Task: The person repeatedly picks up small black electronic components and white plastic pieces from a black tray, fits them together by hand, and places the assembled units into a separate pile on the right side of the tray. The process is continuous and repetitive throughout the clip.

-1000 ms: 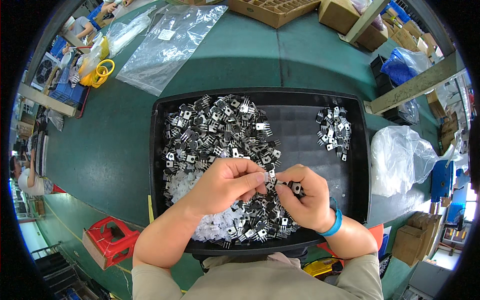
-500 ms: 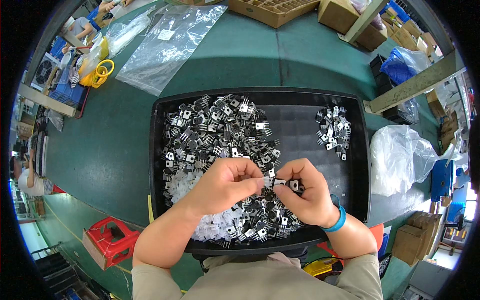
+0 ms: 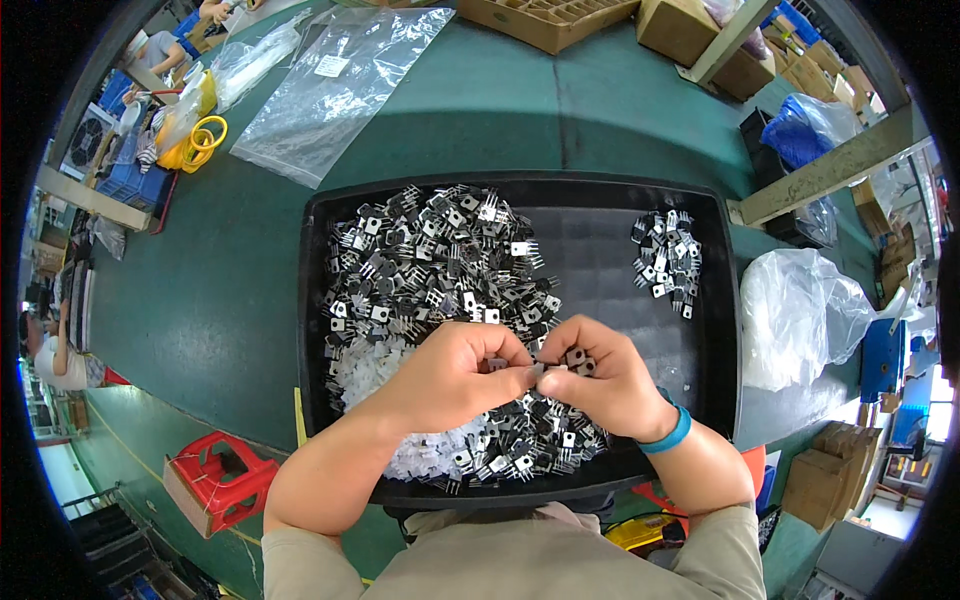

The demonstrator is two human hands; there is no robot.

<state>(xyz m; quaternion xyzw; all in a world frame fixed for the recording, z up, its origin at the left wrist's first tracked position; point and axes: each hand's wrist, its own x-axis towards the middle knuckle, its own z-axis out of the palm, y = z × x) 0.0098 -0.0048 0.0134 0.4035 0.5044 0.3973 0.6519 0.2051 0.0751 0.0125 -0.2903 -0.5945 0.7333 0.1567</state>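
Note:
My left hand and my right hand meet fingertip to fingertip above a black tray. The right one is closed around transistors, black with metal tabs, which show inside its curled fingers. Thumb and forefinger of the left pinch together, hiding what is between them. Beneath and beyond the hands lies a heap of loose transistors. Small translucent white plastic pieces are piled beside the left wrist, and more lie under that forearm. A smaller group of transistors rests at the tray's far right.
The tray sits on a green table. A clear plastic bag lies beyond it, near a divided cardboard box. Another plastic bag is at the right. A red stool stands at the lower left; people work at the far left.
My fingertips have come together, covering the white piece seen at the left fingertips and the transistor at the right ones. The right hand has shifted slightly left.

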